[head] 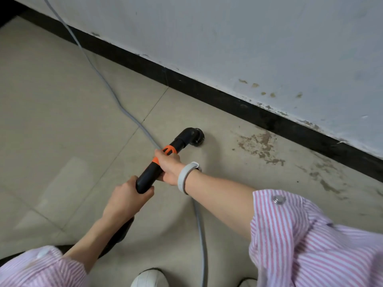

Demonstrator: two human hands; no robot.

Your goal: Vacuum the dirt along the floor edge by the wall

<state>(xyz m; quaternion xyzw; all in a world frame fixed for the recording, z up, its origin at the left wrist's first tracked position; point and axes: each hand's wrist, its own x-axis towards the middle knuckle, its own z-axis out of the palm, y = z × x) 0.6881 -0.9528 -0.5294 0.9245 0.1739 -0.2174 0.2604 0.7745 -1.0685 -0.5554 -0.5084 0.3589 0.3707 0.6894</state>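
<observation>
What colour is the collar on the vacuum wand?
Orange collar on the black vacuum wand, seen in the head view.

- Vacuum wand (163,160): matt black plastic tube with glossy orange plastic collars.
- Floor (62,100): beige tiles, smooth with a dull sheen; a patch of brown dirt (261,146) near the wall looks crusty and rough.
- Skirting (207,92): black, smooth, scuffed along its top edge.
- Wall (248,38): pale paint, matt, chipped and stained low down.
- Cable (107,83): grey, smooth, rubbery-looking sheath.
- Sleeve (300,235): pink-and-white striped woven cloth with a shiny button.
- Wristband (185,177): pale, smooth, matt.
</observation>
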